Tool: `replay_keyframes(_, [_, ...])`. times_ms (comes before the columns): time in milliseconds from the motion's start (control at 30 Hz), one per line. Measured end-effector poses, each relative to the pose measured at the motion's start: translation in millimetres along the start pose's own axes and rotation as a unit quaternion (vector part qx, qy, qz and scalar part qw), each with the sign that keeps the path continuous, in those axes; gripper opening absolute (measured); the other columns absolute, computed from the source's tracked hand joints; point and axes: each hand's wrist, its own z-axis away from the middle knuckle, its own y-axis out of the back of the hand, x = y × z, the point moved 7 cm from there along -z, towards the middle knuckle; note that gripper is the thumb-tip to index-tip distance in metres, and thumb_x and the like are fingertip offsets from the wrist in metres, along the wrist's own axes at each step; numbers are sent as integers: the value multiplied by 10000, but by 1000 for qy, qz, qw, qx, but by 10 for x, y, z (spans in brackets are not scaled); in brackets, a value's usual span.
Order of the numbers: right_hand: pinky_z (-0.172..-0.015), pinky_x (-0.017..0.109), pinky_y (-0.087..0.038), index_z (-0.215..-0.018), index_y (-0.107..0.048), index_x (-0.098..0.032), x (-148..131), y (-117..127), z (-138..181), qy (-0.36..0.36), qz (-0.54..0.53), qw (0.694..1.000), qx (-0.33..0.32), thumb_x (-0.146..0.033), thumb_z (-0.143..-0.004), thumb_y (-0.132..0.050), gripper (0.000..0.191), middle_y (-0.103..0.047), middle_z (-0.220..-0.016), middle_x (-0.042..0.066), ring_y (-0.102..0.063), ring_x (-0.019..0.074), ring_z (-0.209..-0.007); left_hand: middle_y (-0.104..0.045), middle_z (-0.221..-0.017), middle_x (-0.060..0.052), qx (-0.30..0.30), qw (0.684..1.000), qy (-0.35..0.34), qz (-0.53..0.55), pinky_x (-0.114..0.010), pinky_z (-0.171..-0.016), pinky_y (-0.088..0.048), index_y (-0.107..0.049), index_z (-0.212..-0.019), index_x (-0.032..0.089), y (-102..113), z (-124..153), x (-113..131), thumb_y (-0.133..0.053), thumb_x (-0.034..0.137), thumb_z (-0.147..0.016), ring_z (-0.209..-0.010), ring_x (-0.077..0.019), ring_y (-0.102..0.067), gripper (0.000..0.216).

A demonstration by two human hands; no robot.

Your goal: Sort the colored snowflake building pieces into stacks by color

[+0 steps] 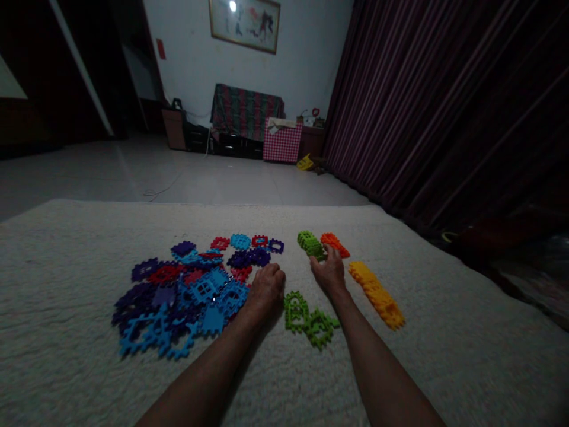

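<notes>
My right hand (329, 273) reaches to the near end of a row of green toothed plastic building tiles (308, 242), its thumb and fingers closed around the end tile. Just beyond those fingers lies a row of orange tiles (334, 244). My left hand (268, 286) rests with curled fingers at the right edge of a mixed pile of blue tiles (212, 318), purple tiles (144, 270) and red tiles (165, 273). Whatever its fingertips may hold is hidden. Between my forearms lie loose green tiles (318, 328), flat on the mat.
A long row of yellow tiles (377, 295) leans over, right of my right forearm. Everything lies on a pale fleecy mat (89, 249). Beyond it are a tiled floor (240, 181), a cloth-draped low cabinet (246, 111) and a dark curtain (400, 101).
</notes>
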Motion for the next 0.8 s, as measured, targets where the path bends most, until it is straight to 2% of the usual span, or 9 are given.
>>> replay_keyframes(167, [-1014, 471, -476, -1282, -609, -128, -32, 57, 14, -7, -4, 1000, 14, -419, -782, -632, 579, -607, -1255, 193, -558, 323, -1178, -644, -1091, -91, 4, 1000, -3, 6, -350, -943, -432, -665, -901, 200, 10, -12, -4, -420, 152, -985, -1059, -218, -562, 263])
replay_keyframes(300, [-975, 443, -488, -1253, -626, -147, -11, 129, 30, -43, -15, 999, 24, -420, -815, -560, 520, -611, -1237, 181, -585, 294, -1085, -645, -1079, -90, 9, 1000, -5, 7, -349, -930, -436, -664, -893, 201, -10, -15, -13, -432, 162, -984, -1044, -220, -566, 252])
replay_keyframes(467, [-915, 410, -502, -1163, -660, -148, 112, 192, 58, -105, -47, 992, 49, -429, -801, -517, 480, -653, -1112, 159, -619, 267, -950, -643, -1066, -89, 26, 999, -8, 19, -349, -932, -438, -668, -886, 205, -52, -15, -45, -444, 161, -975, -1044, -220, -565, 245])
replay_keyframes(667, [-936, 388, -506, -1047, -701, -168, 180, 197, 206, -129, -108, 986, 4, -383, -753, -493, 420, -703, -1063, 132, -652, 259, -977, -640, -1056, -104, 15, 1000, -16, 1, -348, -916, -444, -680, -901, 193, -52, -35, -38, -435, 160, -963, -1016, -222, -572, 254])
replay_keyframes(800, [-962, 407, -514, -986, -715, -183, 161, 317, 430, -129, -167, 976, -46, -408, -715, -510, 408, -744, -1031, 113, -672, 263, -984, -652, -971, -110, -13, 999, -7, 37, -335, -875, -454, -681, -842, 166, -32, -62, -27, -466, 148, -921, -955, -219, -589, 229])
